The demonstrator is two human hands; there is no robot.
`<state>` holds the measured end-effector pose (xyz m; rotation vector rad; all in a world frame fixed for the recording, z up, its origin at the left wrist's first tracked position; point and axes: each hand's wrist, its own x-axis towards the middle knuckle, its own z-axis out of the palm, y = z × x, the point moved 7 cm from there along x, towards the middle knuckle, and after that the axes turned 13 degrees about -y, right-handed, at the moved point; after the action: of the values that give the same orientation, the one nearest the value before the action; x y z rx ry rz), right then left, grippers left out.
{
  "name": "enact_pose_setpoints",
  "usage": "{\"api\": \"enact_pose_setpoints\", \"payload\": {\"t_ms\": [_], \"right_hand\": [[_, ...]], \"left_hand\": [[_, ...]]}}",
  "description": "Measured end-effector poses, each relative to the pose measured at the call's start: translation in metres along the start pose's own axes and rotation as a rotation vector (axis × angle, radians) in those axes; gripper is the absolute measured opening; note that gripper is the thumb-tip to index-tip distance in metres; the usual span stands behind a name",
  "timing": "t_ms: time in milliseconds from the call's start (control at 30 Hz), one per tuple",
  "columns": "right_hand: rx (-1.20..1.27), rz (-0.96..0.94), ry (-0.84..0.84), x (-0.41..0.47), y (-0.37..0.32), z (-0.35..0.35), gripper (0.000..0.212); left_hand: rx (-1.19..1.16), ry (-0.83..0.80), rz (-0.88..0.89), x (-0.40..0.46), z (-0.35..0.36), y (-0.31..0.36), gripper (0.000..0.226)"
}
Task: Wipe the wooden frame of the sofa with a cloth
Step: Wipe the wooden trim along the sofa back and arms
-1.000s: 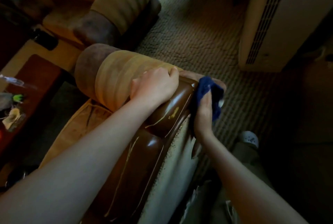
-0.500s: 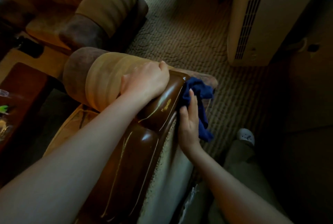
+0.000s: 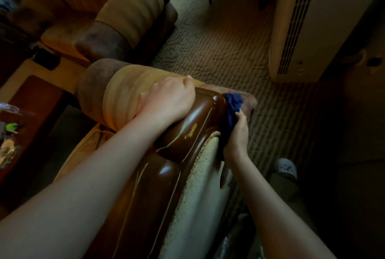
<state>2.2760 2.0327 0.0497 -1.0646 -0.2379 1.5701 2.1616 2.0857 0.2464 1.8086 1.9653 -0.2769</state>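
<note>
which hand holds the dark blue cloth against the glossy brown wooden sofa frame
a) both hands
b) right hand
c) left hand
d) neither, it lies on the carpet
b: the right hand grips the dark blue cloth at the outer side of the glossy brown wooden sofa frame, while the left hand rests on top, clothless.

Dim warm room, glare streaks on glossy wooden frame, deep shadow from 3 to 5 o'clock, soft blur and wide-angle bending at edges

Home living room, sofa, armchair, carpet
</note>
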Motion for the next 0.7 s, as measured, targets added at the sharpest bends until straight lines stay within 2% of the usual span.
{"api": "enact_pose_setpoints", "payload": {"t_ms": [67, 167, 233, 300, 367, 467, 500, 633, 700], "right_hand": [[-0.078, -0.185, -0.063, -0.042, -0.032, 0.022, 0.033], [-0.232, -0.416, -0.276, -0.106, -0.055, 0.060, 0.034], [-0.336, -0.485, -0.366, -0.127, -0.053, 0.074, 0.037], [-0.442, -0.546, -0.379, -0.112, -0.064, 0.077, 0.038], [-0.520, -0.508, -0.353, -0.067, -0.084, 0.082, 0.035], [-0.539, -0.266, -0.340, -0.010, -0.100, 0.085, 0.036], [-0.523, -0.249, -0.332, -0.010, -0.099, 0.084, 0.036], [-0.432, -0.351, -0.349, -0.088, -0.068, 0.068, 0.040], [-0.539, -0.479, -0.431, -0.139, -0.053, 0.072, 0.043]], "left_hand": [[-0.009, -0.007, -0.012, -0.001, 0.000, 0.000, 0.054], [-0.024, -0.013, -0.056, 0.002, 0.001, -0.003, 0.055], [-0.020, -0.008, -0.089, 0.004, 0.001, -0.004, 0.056], [-0.020, -0.004, -0.095, 0.002, 0.001, -0.004, 0.054], [-0.050, 0.004, -0.068, 0.001, 0.000, -0.004, 0.051], [-0.126, -0.001, -0.028, 0.002, -0.002, -0.005, 0.050], [-0.132, 0.003, -0.032, 0.003, -0.004, -0.006, 0.050], [-0.083, 0.007, -0.091, 0.003, -0.002, -0.009, 0.054], [-0.123, 0.001, -0.107, 0.006, -0.002, -0.012, 0.055]]}}
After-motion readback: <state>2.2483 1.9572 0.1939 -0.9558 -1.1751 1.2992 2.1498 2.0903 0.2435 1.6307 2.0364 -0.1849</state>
